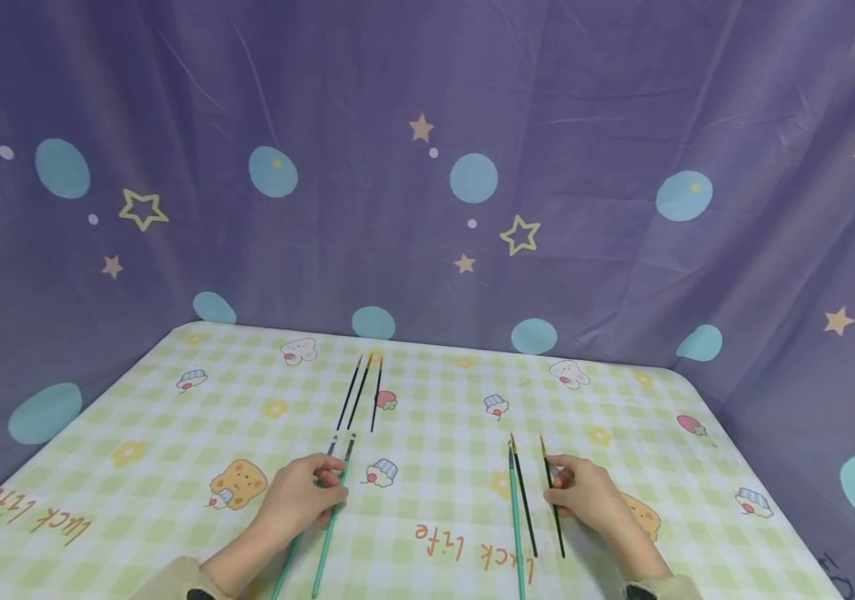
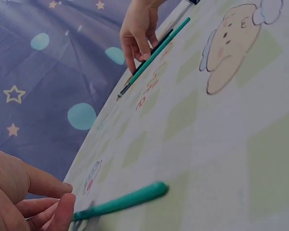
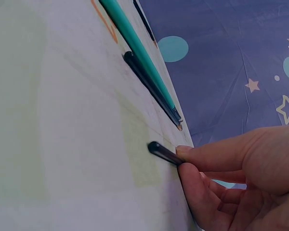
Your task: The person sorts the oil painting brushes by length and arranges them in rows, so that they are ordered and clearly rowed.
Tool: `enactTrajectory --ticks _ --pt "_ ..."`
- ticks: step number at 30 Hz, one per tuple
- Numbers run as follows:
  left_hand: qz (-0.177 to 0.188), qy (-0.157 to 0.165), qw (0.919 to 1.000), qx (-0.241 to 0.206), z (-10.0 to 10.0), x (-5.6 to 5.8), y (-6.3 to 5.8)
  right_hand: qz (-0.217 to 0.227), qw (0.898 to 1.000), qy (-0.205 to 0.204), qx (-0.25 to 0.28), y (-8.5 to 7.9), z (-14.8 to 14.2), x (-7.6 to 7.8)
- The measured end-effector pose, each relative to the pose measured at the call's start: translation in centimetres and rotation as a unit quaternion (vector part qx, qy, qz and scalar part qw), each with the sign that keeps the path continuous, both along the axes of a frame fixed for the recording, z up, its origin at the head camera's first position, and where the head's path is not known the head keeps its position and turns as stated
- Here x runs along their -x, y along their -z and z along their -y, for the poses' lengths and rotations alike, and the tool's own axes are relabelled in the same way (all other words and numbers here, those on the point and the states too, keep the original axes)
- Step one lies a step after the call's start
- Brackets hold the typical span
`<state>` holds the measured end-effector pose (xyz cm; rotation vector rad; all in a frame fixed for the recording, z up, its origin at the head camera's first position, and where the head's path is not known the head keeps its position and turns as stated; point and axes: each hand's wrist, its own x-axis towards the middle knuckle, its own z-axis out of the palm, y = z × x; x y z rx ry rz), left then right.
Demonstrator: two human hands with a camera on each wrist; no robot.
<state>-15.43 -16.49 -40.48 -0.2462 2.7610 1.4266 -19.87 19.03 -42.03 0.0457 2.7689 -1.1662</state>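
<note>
My left hand (image 1: 303, 493) is low over the left side of the table, its thumb and fingers pinching a green-handled paintbrush (image 1: 326, 537). A second green-handled paintbrush (image 1: 287, 568) runs beneath that hand, partly hidden. In the left wrist view, the handle end of one green paintbrush (image 2: 135, 198) points out from behind the fingertips. On the right, my right hand (image 1: 588, 493) holds a thin black paintbrush (image 1: 558, 533) between thumb and forefinger; its handle end (image 3: 161, 151) shows in the right wrist view. Just left of it lie another black paintbrush (image 1: 527, 508) and a green-handled paintbrush (image 1: 516, 517), their tips close together.
Three slim black paintbrushes (image 1: 358, 392) lie side by side farther back, left of the middle. A green-and-white checked tablecloth (image 1: 442, 450) with printed cakes, flowers and lettering covers the table. Behind hangs a purple curtain (image 1: 367, 242) with stars and blue dots.
</note>
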Motion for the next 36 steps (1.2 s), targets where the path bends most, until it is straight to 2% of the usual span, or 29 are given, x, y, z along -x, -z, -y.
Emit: enactTrajectory --ticks 7,21,29,36 --pt "-0.019 0.038 0.999 -0.012 -1.9 0.7 0.1 -0.009 1.0 -0.002 -0.001 0.2 0.0 0.0" --pt "-0.004 0.112 0.9893 -0.093 -6.7 2.6 0.7 -0.007 1.0 -0.001 0.002 0.3 0.0 0.1" --pt "0.023 0.129 0.9848 -0.114 -10.2 2.4 1.2 -0.002 1.0 -0.003 -0.001 0.2 0.0 0.0" --pt "0.034 0.157 0.9793 -0.123 -13.3 2.1 1.4 -0.005 1.0 -0.002 0.004 0.1 0.0 0.0"
